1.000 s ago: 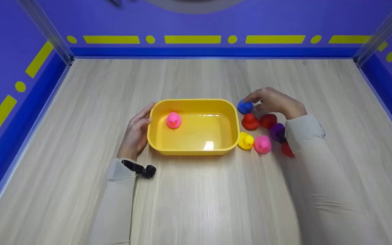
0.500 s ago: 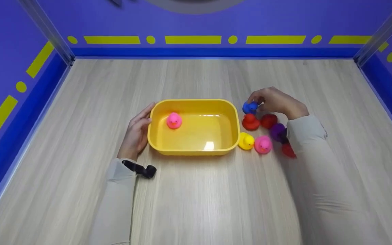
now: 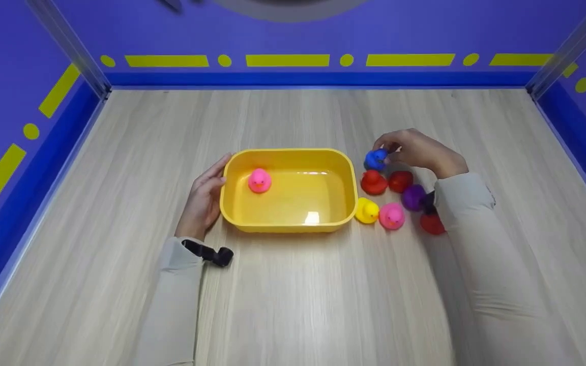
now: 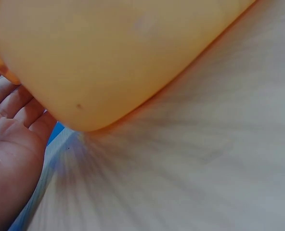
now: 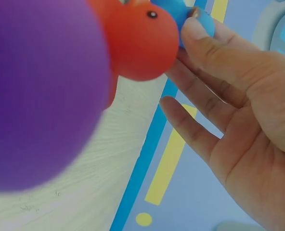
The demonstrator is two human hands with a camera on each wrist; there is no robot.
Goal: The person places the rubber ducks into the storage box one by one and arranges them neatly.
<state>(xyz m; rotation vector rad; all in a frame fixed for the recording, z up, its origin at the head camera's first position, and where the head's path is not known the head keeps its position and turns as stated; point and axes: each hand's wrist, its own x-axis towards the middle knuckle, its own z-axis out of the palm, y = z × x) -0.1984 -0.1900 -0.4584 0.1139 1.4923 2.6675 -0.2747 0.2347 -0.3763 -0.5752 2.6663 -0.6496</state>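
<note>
Contents by kind: one yellow tub [image 3: 277, 228]; eight toys in view (one within the tub, seven outside), comprising two pink ducks [image 3: 259, 181] [image 3: 391, 217], one yellow duck [image 3: 367, 211], one blue duck [image 3: 375, 160], three red toys [image 3: 374, 183] [image 3: 401, 181] [image 3: 431, 224] and one purple toy [image 3: 413, 197]; two hands, one left hand [image 3: 202, 195] and one right hand [image 3: 417, 150].

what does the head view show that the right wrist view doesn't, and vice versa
Only the head view: the yellow tub with a pink duck inside, the yellow duck beside it, and the left hand against the tub's end. Only the right wrist view: the palm of the right hand. Both: the blue duck pinched by the right hand, a red duck and a purple toy.
</note>
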